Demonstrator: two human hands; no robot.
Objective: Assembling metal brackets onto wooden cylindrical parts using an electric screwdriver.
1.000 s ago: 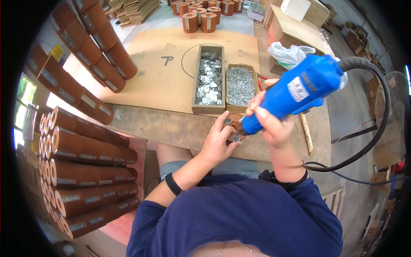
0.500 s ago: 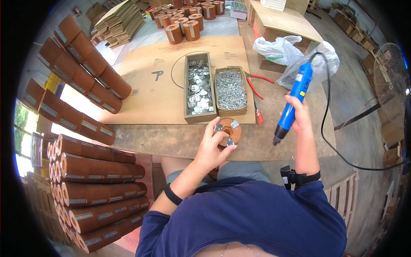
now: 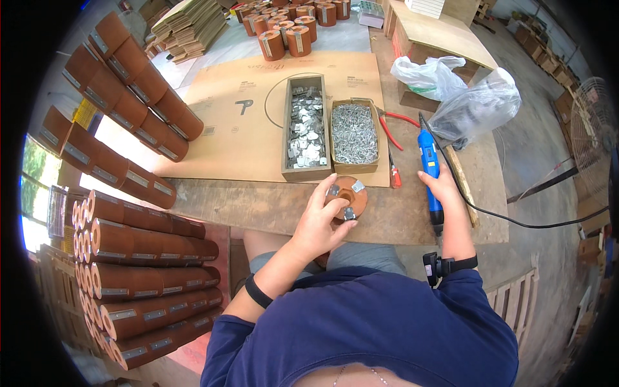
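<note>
As fingers (image 3: 320, 195) clasp brown cylinder (image 3: 359, 204), silvery tabs (image 3: 349, 213) show.

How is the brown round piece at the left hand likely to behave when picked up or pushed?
The brown round piece probably feels stiff, judging by its thick, crisp-edged body. Its circular outline suggests it could roll if stood on edge. The metal tabs near its rim might catch on the fingers of the left hand.

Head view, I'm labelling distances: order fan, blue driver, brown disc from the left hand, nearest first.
1. Brown disc, touching the left hand.
2. Blue driver, in the right hand.
3. Fan, off the bench, far right.
</note>
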